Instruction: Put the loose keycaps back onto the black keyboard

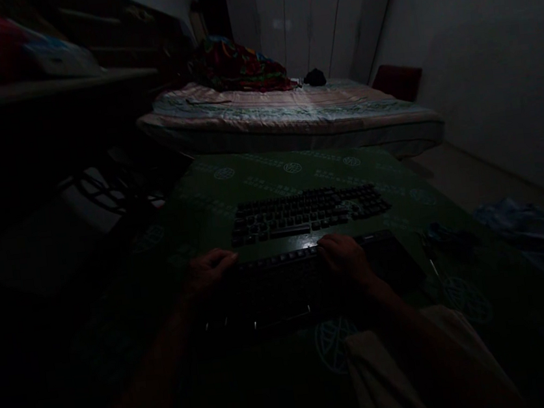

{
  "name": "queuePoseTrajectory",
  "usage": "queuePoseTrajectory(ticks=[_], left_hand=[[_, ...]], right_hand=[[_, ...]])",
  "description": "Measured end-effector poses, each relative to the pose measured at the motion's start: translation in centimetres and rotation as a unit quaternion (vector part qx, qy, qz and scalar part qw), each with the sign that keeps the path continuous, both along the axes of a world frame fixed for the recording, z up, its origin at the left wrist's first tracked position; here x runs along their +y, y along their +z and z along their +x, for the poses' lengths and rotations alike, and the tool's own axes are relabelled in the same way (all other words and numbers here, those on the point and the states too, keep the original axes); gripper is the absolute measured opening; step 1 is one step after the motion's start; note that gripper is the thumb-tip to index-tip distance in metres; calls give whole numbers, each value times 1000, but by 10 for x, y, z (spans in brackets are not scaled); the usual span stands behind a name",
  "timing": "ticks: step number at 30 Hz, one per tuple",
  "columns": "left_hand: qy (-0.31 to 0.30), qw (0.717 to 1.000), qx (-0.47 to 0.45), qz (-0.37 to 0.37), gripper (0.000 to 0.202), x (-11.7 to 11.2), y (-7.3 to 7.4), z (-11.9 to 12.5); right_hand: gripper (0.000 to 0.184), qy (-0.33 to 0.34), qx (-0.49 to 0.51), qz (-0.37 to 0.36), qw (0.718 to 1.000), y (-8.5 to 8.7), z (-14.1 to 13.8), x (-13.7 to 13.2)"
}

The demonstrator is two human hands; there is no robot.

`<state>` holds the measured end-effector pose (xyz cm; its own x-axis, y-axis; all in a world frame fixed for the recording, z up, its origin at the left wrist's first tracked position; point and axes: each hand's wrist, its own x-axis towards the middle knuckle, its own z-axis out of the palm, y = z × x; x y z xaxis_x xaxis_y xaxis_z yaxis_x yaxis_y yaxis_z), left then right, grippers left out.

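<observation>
A dark keyboard (281,288) lies on the green table in front of me, with a row of keys along its far edge and its lower part lost in shadow. My left hand (209,268) is closed on the keyboard's far left corner. Curled over the far edge, right of the middle, is my right hand (344,255); its fingertips are pressed together at the end of the key row, and anything between them is hidden. Just beyond the keyboard, loose black keycaps (288,215) are laid out in keyboard order, with a gap toward the right.
The green table (269,178) bears printed emblems. A pale cloth (393,367) lies near my right forearm, and a dark bundled item (447,236) lies at the right. Behind stands a bed (301,112) with a red blanket (241,66). A shelf (124,72) is at the left.
</observation>
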<state>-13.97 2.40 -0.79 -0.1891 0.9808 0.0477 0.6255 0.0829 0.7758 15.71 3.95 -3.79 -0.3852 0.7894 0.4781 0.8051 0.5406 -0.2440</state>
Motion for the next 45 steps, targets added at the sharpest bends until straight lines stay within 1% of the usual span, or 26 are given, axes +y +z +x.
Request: queuePoseTrajectory(ticks=[3, 9, 13, 17, 19, 21, 22, 24, 26, 28, 30, 32, 37, 40, 45], left_hand=[[-5, 1000, -5, 14, 33, -2, 2, 1], [-12, 1000, -22, 0, 37, -4, 2, 1], [-5, 999, -32, -9, 41, -3, 0, -2], [-13, 999, -43, -11, 45, 1, -4, -6], [-14, 999, -51, -14, 47, 2, -7, -9], [-4, 998, -56, -17, 49, 4, -10, -11], [3, 998, -60, -16, 51, 4, -11, -12], [13, 998, -65, -17, 52, 5, -13, -15], [22, 997, -67, -20, 52, 6, -13, -17], [32, 997, -74, -19, 52, 6, -12, -18], [43, 996, -82, -14, 52, 5, -10, -17], [45, 995, -88, -13, 52, 4, -6, -15], [51, 994, -94, -22, 53, 0, 2, -11], [59, 993, -104, -15, 54, -1, 0, -13], [61, 993, -102, -24, 55, 0, -2, -16]], right_hand=[[18, 12, 18, 11, 1000, -3, 2, 2], [21, 33, 78, 37, 996, -5, 6, 3], [22, 39, 109, 23, 993, -6, 5, 2], [22, 35, 126, 16, 991, -8, 4, 2], [22, 39, 158, 4, 987, -8, 5, 2], [25, 32, 217, -27, 975, -6, 7, 2], [26, 17, 256, -45, 966, -4, 8, 1], [25, -30, 335, -83, 938, 0, 11, 1], [24, -78, 403, -115, 905, 2, 14, 1], [25, -100, 447, -143, 878, 2, 16, 2], [26, -102, 464, -154, 866, 1, 16, 3], [25, -96, 452, -149, 874, 1, 16, 3], [21, -54, 371, -114, 920, 3, 12, 0], [20, -32, 333, -99, 937, 2, 10, -2], [20, 6, 276, -48, 960, -2, 7, -1]])
